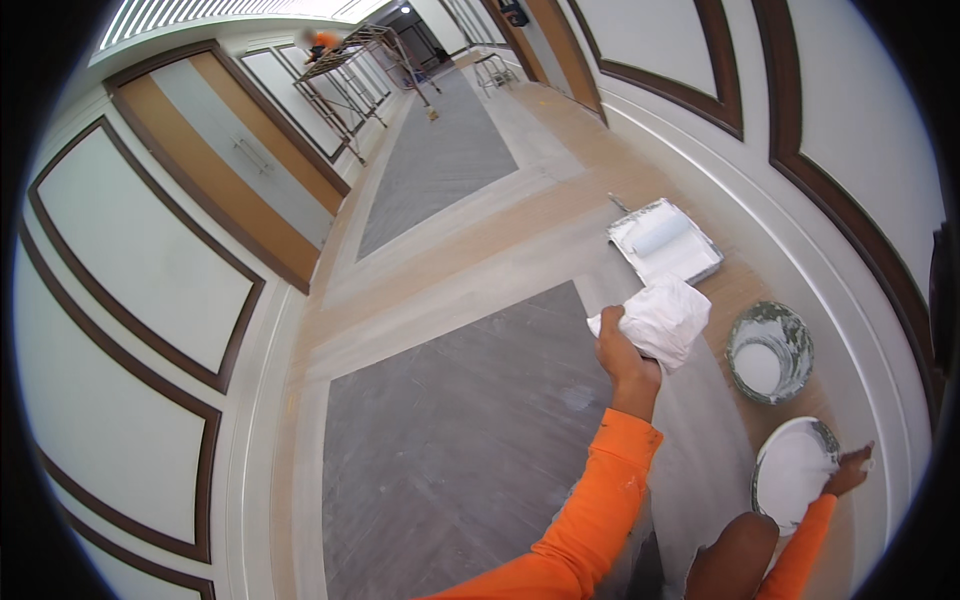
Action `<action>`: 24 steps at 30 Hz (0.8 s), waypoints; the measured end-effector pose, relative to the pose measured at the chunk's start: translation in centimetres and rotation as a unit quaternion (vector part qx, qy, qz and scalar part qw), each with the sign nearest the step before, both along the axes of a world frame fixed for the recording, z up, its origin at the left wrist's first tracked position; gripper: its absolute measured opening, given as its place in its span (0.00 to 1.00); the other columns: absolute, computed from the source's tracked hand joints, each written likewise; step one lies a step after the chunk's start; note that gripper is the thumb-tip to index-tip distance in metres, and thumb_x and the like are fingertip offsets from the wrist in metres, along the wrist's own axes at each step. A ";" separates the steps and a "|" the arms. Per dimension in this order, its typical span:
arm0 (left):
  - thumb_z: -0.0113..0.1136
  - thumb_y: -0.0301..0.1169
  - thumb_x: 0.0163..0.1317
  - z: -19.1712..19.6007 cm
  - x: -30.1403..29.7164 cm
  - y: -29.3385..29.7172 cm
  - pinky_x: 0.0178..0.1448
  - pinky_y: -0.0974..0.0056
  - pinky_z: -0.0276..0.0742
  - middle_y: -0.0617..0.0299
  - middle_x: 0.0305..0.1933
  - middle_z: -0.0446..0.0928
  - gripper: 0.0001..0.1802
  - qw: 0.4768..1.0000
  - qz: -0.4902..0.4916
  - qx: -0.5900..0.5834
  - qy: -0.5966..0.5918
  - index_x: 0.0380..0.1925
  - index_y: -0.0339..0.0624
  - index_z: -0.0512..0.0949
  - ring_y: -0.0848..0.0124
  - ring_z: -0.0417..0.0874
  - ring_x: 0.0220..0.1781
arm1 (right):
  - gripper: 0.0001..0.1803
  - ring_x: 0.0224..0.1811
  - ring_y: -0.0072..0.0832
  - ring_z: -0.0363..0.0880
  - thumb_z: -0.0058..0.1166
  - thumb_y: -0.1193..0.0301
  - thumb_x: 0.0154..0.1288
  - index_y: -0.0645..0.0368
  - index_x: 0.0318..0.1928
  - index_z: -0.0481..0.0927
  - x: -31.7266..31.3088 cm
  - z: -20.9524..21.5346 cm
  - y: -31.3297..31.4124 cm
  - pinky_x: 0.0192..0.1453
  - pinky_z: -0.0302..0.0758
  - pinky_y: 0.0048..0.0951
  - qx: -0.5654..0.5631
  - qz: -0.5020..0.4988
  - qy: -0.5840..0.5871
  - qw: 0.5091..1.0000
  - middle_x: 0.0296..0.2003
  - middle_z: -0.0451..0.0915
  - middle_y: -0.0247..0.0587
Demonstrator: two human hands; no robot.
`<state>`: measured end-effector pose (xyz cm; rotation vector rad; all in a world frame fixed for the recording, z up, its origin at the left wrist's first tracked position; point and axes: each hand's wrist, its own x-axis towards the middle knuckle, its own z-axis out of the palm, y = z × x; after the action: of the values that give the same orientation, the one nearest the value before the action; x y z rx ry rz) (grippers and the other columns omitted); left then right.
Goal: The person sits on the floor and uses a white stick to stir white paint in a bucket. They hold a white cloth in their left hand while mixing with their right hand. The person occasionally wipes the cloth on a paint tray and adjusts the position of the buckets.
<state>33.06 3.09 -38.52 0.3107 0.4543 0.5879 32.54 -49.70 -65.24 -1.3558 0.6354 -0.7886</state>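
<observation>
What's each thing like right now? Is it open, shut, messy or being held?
Left hand: gripping the white bundle
White bundle: crumpled, held up
Right hand: at the near bucket's edge, grip unclear
Near bucket: open, white stuff inside
Far bucket: open, white at the bottom, smeared walls
Tray: coated white
Roller: lying in the tray, white
Double door: shut
Scaffold: standing

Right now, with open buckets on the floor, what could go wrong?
The bent knee looks close to the near bucket and might tip it, spilling the white contents. The crumpled white bundle in the left hand appears right by the tray and could brush it.
</observation>
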 end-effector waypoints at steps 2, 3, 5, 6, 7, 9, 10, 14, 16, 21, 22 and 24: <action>0.55 0.33 0.60 -1.0 -0.7 1.4 0.57 0.54 0.78 0.53 0.48 0.78 0.16 1.000 -0.012 0.025 0.001 0.45 0.34 0.73 0.57 0.81 0.53 | 0.17 0.21 0.20 0.62 0.48 0.63 0.76 0.60 0.31 0.78 -0.5 2.1 8.1 0.27 0.64 0.27 0.060 -0.030 -0.049 0.997 0.19 0.65 0.29; 0.53 0.34 0.61 -1.3 -0.8 1.1 0.60 0.54 0.77 0.54 0.50 0.78 0.15 0.999 -0.030 0.014 -0.009 0.45 0.36 0.73 0.57 0.80 0.55 | 0.21 0.18 0.20 0.62 0.48 0.64 0.76 0.55 0.23 0.68 -1.2 1.7 6.7 0.25 0.62 0.25 0.059 0.076 -0.081 0.992 0.17 0.64 0.28; 0.53 0.34 0.61 -0.7 -2.4 1.7 0.60 0.53 0.77 0.55 0.50 0.78 0.16 0.999 -0.014 -0.002 0.040 0.45 0.36 0.73 0.58 0.80 0.56 | 0.20 0.13 0.15 0.53 0.50 0.60 0.75 0.51 0.24 0.66 -3.7 3.4 11.0 0.18 0.51 0.24 0.078 0.143 -0.027 0.986 0.14 0.59 0.23; 0.53 0.35 0.61 0.4 -2.2 1.6 0.60 0.53 0.77 0.55 0.50 0.78 0.16 0.999 -0.004 0.001 0.052 0.45 0.35 0.73 0.58 0.80 0.56 | 0.20 0.13 0.15 0.52 0.50 0.60 0.75 0.51 0.24 0.66 -4.5 3.8 9.9 0.17 0.50 0.24 0.047 0.128 -0.004 0.991 0.14 0.59 0.23; 0.52 0.35 0.61 0.8 -1.8 1.2 0.60 0.53 0.76 0.55 0.51 0.78 0.16 0.999 -0.004 0.017 0.046 0.45 0.35 0.73 0.58 0.80 0.56 | 0.21 0.12 0.14 0.51 0.50 0.59 0.75 0.51 0.23 0.67 -5.0 3.7 9.0 0.17 0.49 0.24 0.021 0.114 0.019 0.993 0.14 0.59 0.23; 0.52 0.36 0.61 0.5 -1.3 0.6 0.61 0.52 0.76 0.55 0.52 0.77 0.18 0.998 -0.002 0.042 0.038 0.46 0.35 0.72 0.58 0.79 0.56 | 0.21 0.13 0.15 0.54 0.48 0.59 0.76 0.53 0.24 0.67 -3.5 4.0 5.5 0.18 0.52 0.24 -0.011 0.087 0.040 0.995 0.15 0.61 0.24; 0.53 0.35 0.60 0.2 -1.3 0.8 0.58 0.52 0.78 0.54 0.51 0.77 0.18 0.999 -0.004 0.037 0.031 0.46 0.34 0.72 0.57 0.80 0.54 | 0.21 0.14 0.15 0.56 0.47 0.59 0.76 0.53 0.24 0.67 -3.4 4.3 4.8 0.18 0.53 0.25 -0.031 0.073 0.055 0.995 0.16 0.62 0.25; 0.55 0.33 0.59 0.0 -1.2 0.7 0.53 0.52 0.80 0.52 0.49 0.77 0.18 0.999 -0.020 0.027 0.008 0.45 0.31 0.72 0.56 0.82 0.51 | 0.22 0.18 0.16 0.58 0.48 0.60 0.76 0.54 0.21 0.67 0.4 4.6 6.2 0.22 0.56 0.26 -0.024 -0.014 -0.044 0.999 0.16 0.61 0.24; 0.54 0.33 0.59 0.3 -1.4 0.5 0.53 0.52 0.80 0.52 0.48 0.77 0.18 0.999 -0.018 0.031 0.017 0.45 0.31 0.72 0.56 0.82 0.51 | 0.23 0.17 0.19 0.58 0.48 0.61 0.75 0.53 0.20 0.65 -0.2 4.8 9.2 0.24 0.58 0.27 -0.034 0.036 -0.061 0.997 0.14 0.60 0.26; 0.54 0.33 0.60 0.6 -1.7 1.0 0.54 0.52 0.80 0.52 0.49 0.77 0.18 0.999 0.002 0.020 0.025 0.45 0.31 0.72 0.56 0.82 0.51 | 0.23 0.12 0.15 0.51 0.49 0.59 0.76 0.50 0.20 0.65 -4.9 4.1 9.4 0.18 0.51 0.24 0.058 0.142 0.000 0.988 0.13 0.56 0.24; 0.53 0.34 0.60 0.6 -1.6 1.1 0.57 0.52 0.78 0.53 0.50 0.77 0.17 0.999 -0.004 0.025 0.023 0.45 0.33 0.72 0.57 0.81 0.53 | 0.23 0.12 0.14 0.50 0.49 0.59 0.76 0.50 0.21 0.65 -5.3 4.5 8.4 0.17 0.50 0.23 0.035 0.132 0.032 0.990 0.13 0.56 0.23; 0.50 0.35 0.61 0.3 -1.5 1.0 0.62 0.52 0.75 0.56 0.53 0.77 0.17 0.999 -0.020 0.030 0.022 0.45 0.36 0.72 0.58 0.78 0.57 | 0.23 0.13 0.13 0.52 0.49 0.58 0.75 0.51 0.21 0.66 -3.7 5.2 6.9 0.18 0.50 0.22 0.003 0.087 0.032 0.996 0.13 0.56 0.23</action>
<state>31.53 4.14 -38.22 0.3906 0.4717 0.5568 28.83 -42.81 -60.05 -1.4155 0.5603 -0.6044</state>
